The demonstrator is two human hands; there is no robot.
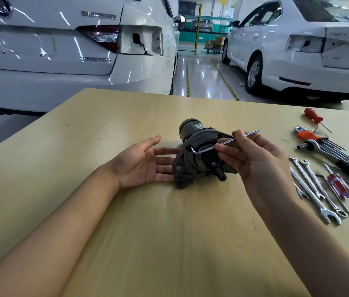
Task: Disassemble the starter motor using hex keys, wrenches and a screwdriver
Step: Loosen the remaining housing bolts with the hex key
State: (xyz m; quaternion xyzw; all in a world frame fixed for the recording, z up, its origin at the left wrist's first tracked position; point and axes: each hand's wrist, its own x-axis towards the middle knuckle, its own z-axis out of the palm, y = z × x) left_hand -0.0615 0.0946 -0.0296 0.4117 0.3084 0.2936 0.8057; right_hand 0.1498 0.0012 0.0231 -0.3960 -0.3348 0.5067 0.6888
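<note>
Left hand (141, 166) flat beside starter motor (199, 153); right hand (255, 159) pinches hex key (225, 142).

One starter motor (199, 151) on the table (126, 232). Right of the motor: three wrenches (313, 189), two screwdrivers (338, 185), one hex key set (319, 140). One loose hex key (227, 142). Beyond the table, two white cars (62, 50).

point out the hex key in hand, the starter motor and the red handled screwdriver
hex key (225, 143), head view, middle of its long arm
starter motor (199, 153), head view, front housing
red handled screwdriver (313, 117), head view, on its handle
</note>
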